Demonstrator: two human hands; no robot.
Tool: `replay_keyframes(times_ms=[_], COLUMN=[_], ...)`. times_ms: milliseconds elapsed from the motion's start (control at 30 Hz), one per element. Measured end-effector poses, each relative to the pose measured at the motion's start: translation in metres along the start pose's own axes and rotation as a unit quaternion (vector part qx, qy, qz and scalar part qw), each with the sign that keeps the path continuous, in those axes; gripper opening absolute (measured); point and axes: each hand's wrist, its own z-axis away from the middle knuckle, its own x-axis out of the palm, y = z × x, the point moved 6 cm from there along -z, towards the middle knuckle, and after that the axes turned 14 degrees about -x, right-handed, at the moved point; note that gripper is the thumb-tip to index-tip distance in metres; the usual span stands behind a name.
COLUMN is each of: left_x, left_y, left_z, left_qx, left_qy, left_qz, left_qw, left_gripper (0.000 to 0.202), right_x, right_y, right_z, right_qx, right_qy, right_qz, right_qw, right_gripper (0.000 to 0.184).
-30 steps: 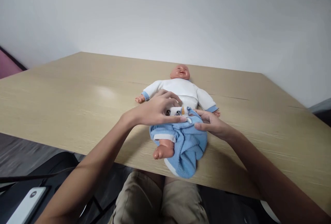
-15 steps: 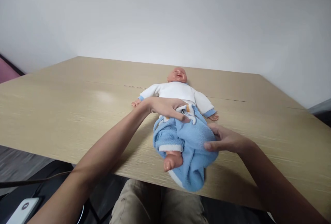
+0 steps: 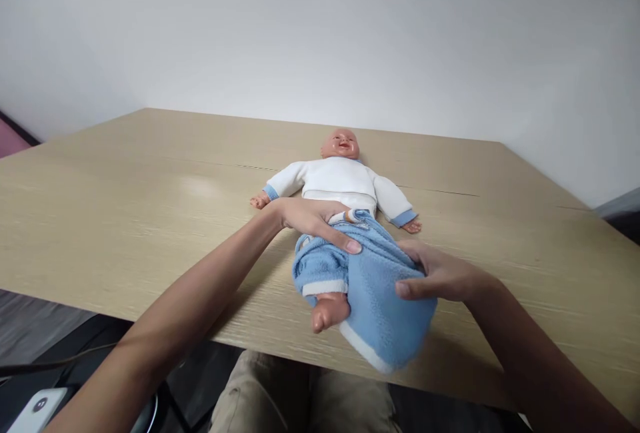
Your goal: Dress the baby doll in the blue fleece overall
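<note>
- Doll (image 3: 340, 183) lies face-up on the table (image 3: 125, 206), head away from the person and legs at the near edge. One leg of the blue trousers (image 3: 373, 280) hangs past that edge.
- Left hand (image 3: 313, 220) is at the doll's waist, thumb flat across the waistband. The other fingers are tucked out of sight, so I cannot tell their state.
- Right hand (image 3: 437, 276) is beside the doll's hip, clamped on the bunched trouser leg, thumb on top and fingers curled together.
- Risk: the doll sits close to the edge, so a tug toward the person could slide it off.
- Risk: the fleece may snag on the covered foot.
- Hidden: that foot is inside the fleece, and only the other, bare foot (image 3: 327, 310) shows.
- Phone (image 3: 37, 410), low left of the doll, is cut off by the frame.
</note>
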Motion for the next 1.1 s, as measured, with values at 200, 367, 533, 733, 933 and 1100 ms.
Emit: replay_keyframes(times_ms=[200, 367, 533, 733, 933, 1100], left_x=[0.014, 0.011, 0.005, 0.012, 0.011, 0.008], left_y=[0.001, -0.002, -0.014, -0.015, -0.022, -0.019], left_z=[0.000, -0.002, -0.001, -0.003, -0.002, 0.000], left_qx=[-0.016, 0.018, 0.025, 0.034, 0.014, -0.013], left_qy=[-0.056, -0.015, 0.020, -0.024, -0.039, 0.029], left_qz=[0.009, 0.023, 0.066, 0.114, 0.107, 0.074], left_qw=[0.998, 0.999, 0.997, 0.993, 0.993, 0.997], left_gripper=[0.047, 0.040, 0.033, 0.057, 0.072, 0.054], right_x=[-0.012, -0.006, 0.002, -0.007, -0.001, 0.003], right_y=[-0.009, 0.000, 0.011, 0.007, 0.006, 0.007], right_z=[-0.002, -0.004, 0.006, 0.001, -0.011, -0.013], right_qx=[-0.092, -0.053, -0.010, -0.093, -0.094, -0.064], right_qy=[0.181, 0.111, -0.005, 0.169, 0.236, 0.192], right_qz=[-0.065, -0.071, -0.063, -0.109, -0.166, -0.121], right_qw=[0.977, 0.990, 0.998, 0.975, 0.953, 0.972], right_gripper=[0.062, 0.070, 0.080, 0.051, 0.035, 0.045])
